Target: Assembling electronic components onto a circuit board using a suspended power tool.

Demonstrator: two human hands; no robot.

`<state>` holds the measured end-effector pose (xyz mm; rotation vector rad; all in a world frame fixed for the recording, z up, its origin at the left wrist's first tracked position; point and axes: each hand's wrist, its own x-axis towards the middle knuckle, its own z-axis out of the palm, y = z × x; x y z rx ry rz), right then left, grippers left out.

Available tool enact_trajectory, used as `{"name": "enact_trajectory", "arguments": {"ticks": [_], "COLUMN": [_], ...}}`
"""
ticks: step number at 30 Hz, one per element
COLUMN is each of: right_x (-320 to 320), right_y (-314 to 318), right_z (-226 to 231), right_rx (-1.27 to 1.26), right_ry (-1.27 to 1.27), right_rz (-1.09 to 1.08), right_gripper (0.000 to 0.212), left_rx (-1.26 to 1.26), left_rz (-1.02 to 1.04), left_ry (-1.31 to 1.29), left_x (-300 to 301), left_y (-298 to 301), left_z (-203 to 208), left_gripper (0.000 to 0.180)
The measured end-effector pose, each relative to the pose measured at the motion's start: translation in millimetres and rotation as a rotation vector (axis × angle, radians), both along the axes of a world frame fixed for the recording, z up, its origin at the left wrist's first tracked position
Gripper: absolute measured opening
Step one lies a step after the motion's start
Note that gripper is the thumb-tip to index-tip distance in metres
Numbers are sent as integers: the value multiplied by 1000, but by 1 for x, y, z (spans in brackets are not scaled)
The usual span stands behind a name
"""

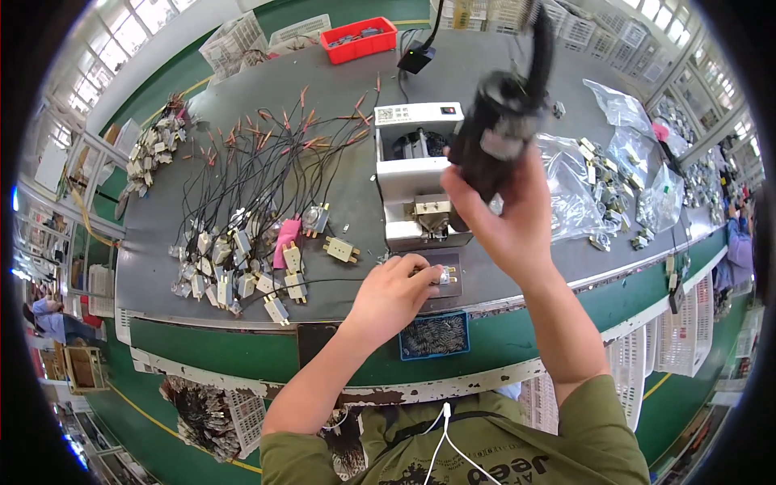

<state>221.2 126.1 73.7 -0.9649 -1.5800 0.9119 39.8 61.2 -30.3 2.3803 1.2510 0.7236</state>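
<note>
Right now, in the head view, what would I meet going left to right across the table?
Far-left bundle of grey connectors, larger pink strip, your left hand, your right hand holding a black tool, then the loose connectors lying beyond it.

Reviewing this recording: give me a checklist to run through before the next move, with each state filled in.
1. Black handheld tool gripped: ok, the right hand holds it raised.
2. Tool tip visible: cannot tell its state; the tool is blurred and its lower end is unclear.
3. Small part steadied: ok, the left hand is on it.
4. Tool lined up against the part: not ok, the two are apart.
5. Blue tray stocked: ok, it holds many small metal pieces.
6. Silver machine switched on: cannot tell.
</note>
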Motion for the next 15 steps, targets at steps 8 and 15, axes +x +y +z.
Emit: {"name": "enact_trajectory", "arguments": {"ticks": [8,15], "right_x": [5,5], "right_y": [-37,-53], "right_z": [25,47], "right_rx": [84,-87], "right_ry": [368,431], "right_rz": [105,266], "right_gripper": [99,108], "left_rx": [37,68], "left_rz": [28,29], "left_ry": [-173,-124], "left_x": [1,-1], "left_y": [-2,-4], "left_z": [-21,-13], "left_gripper": [31,28]}}
